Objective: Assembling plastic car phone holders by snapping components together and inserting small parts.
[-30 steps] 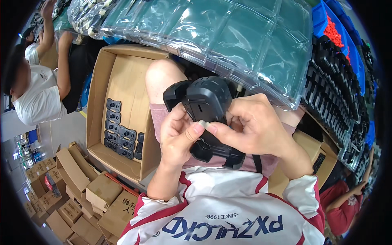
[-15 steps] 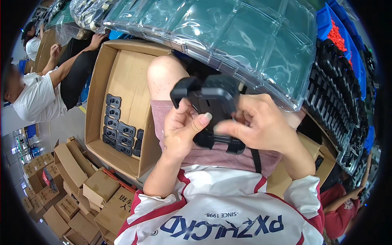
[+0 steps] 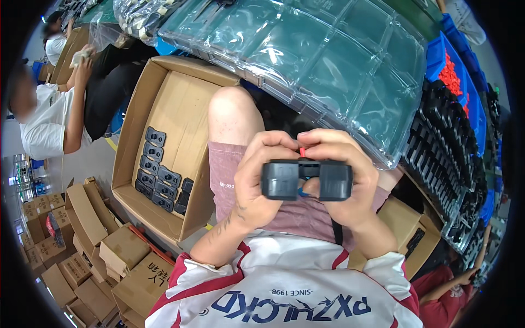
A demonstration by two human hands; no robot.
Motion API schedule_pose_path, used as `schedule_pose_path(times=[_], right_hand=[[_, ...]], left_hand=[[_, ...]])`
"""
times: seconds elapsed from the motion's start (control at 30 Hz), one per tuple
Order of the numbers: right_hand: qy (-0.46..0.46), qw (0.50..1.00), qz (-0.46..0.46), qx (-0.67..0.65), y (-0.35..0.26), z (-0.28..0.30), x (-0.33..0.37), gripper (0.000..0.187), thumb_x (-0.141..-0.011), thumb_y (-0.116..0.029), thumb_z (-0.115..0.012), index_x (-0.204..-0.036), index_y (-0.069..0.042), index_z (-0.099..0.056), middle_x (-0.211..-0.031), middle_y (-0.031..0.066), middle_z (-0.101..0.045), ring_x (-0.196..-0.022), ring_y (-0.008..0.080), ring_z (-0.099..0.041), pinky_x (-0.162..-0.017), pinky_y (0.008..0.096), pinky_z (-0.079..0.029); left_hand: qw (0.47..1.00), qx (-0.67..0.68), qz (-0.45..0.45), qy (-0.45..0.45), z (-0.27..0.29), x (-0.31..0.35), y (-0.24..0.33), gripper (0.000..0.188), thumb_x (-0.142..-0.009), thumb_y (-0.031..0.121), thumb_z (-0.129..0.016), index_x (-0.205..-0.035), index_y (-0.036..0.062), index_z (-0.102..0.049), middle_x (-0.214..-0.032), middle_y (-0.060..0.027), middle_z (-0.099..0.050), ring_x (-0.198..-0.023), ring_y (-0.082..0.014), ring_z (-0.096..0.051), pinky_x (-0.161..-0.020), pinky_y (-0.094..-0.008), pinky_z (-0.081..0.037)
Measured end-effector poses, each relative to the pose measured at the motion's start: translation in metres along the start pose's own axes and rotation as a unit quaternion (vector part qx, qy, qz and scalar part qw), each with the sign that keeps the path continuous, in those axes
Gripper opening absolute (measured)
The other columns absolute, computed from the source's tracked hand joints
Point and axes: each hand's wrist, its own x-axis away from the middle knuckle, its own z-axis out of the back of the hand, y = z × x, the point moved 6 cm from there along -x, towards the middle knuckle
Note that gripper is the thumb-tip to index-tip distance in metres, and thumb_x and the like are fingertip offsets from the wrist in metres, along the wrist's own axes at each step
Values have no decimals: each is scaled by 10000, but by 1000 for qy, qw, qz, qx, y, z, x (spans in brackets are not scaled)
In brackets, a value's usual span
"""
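Above my lap I hold a black plastic phone holder (image 3: 281, 180), end-on, with its two blocky jaws toward me. My left hand (image 3: 257, 177) wraps its left side, and my right hand (image 3: 350, 177) grips the right side. Both hands' fingertips meet at the far edge, where a small red piece (image 3: 302, 152) sticks up between them. A bit of blue shows by my right thumb in the gap between the jaws. Most of the holder's flat face is hidden by the jaws and fingers.
At my left, an open cardboard box (image 3: 186, 104) contains several black plates with round knobs (image 3: 156, 136). Ahead lies a clear divided tray (image 3: 339, 71) on green. Black parts (image 3: 437, 142) in rows and a blue bin of red pieces (image 3: 449, 76) are at right. A co-worker (image 3: 54, 120) sits left.
The phone holder has turned from face-up to end-on, and both hands have closed round its sides. A small red piece now shows at its far edge. The co-worker's hand has risen.
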Motion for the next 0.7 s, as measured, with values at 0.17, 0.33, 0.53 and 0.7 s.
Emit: schedule_pose_path(times=[0.17,0.33,0.53,0.7], right_hand=[[61,986,93,-121,1,-5,-1,309,-670,-128,-779,-911,-20,-620,-963,138,-651,-911,264,-609,-808,358,-488],[57,977,140,-151,2,-6,-2,280,-677,-92,-762,-899,-7,-614,-1019,156,-641,-911,264,-607,-821,349,-483],[95,975,65,-191,12,-7,-6,305,-690,-63,-732,-957,1,-600,-1082,167,-623,-938,264,-602,-853,357,-476],[100,976,-50,-188,-5,-16,-17,507,-754,-96,-692,-1208,14,-494,-1186,199,-576,-1080,280,-544,-981,388,-402]], left_hand=[[988,123,-40,87,-8,-5,6,280,-752,3,-634,-1021,11,-556,-1134,-156,-500,-1092,-292,-521,-926,-351,-431],[984,128,-110,57,-11,-9,3,320,-756,6,-634,-1060,22,-537,-1211,-175,-460,-1165,-313,-486,-971,-366,-411],[986,44,-135,90,-18,-8,4,662,-711,-58,-654,-1303,39,-373,-1288,-195,-423,-1186,-311,-474,-979,-384,-409],[989,42,-75,117,-7,-4,-9,927,-664,-118,-664,-1432,64,-177,-1284,-201,-448,-1156,-305,-493,-945,-375,-432]])
